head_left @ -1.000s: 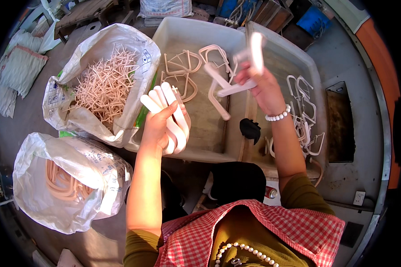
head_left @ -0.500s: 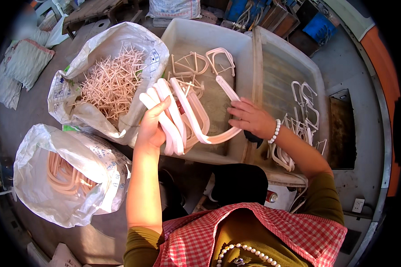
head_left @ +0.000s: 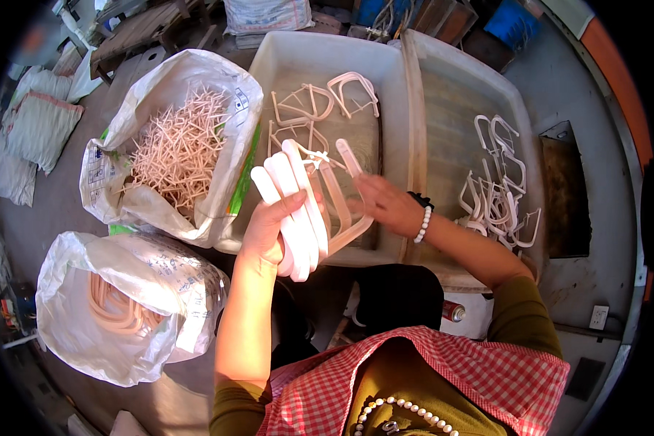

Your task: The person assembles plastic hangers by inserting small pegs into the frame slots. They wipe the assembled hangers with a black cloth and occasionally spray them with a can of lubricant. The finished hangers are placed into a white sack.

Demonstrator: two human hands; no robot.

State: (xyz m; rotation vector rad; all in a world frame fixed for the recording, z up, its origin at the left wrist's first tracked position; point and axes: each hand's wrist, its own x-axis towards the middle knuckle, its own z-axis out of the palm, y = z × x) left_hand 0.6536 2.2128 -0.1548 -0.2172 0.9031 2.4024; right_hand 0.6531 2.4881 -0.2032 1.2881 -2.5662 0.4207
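Observation:
My left hand (head_left: pixel 267 231) is closed around a bundle of several pale pink, U-shaped plastic pieces (head_left: pixel 298 214), its thumb lying across their near sides. The pieces stand side by side, with their rounded ends pointing up and away from me. Beside the upright arm of the rightmost piece is my right hand (head_left: pixel 391 205). Its fingers are smeared by motion, so whether they grip that arm cannot be made out. Behind the bundle, several pink plastic frames (head_left: pixel 303 105) with thin crossbars lie in a pale plastic tub (head_left: pixel 327 45).
A second tub (head_left: pixel 465 54) on the right holds tangled white-pink frames (head_left: pixel 498 211). To my left, a woven sack (head_left: pixel 98 196) is filled with thin pink sticks (head_left: pixel 178 145). A nearer sack (head_left: pixel 58 327) holds curved pink strips (head_left: pixel 116 309). A spray can (head_left: pixel 454 311) lies by my knee.
My left hand and the bundle have shifted right and nearer to me. The right hand has moved slightly left and down, and the rightmost piece now sits closer against the others.

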